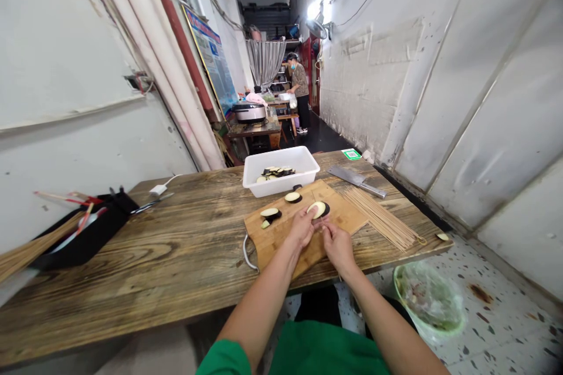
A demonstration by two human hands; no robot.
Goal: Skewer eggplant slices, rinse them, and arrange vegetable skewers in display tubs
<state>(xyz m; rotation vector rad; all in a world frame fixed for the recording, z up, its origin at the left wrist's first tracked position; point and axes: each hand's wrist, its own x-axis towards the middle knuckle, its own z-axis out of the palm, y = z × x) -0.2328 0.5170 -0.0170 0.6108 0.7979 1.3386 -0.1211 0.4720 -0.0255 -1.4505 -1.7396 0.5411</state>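
Over the cutting board [281,234], my left hand [302,227] is closed around eggplant slices [316,209] with pale flesh and dark skin. Close beside it, my right hand [338,244] pinches a thin bamboo skewer [322,220] at the slices' near edge; how far it goes in is hidden. More eggplant slices [269,212] lie on the board's left side, with a small cut end [265,224] by them. Another pair of slices [292,196] rests near the far edge. Behind the board, a white plastic tub [281,187] contains several cut eggplant pieces [277,172].
Right of the board lie a cleaver [357,180] and a bundle of bamboo skewers [382,218]. A black container [88,240] with sticks stands at the table's left. Below the right edge is a lined green bin [428,299]. Farther back, a person [299,91] stands by another table.
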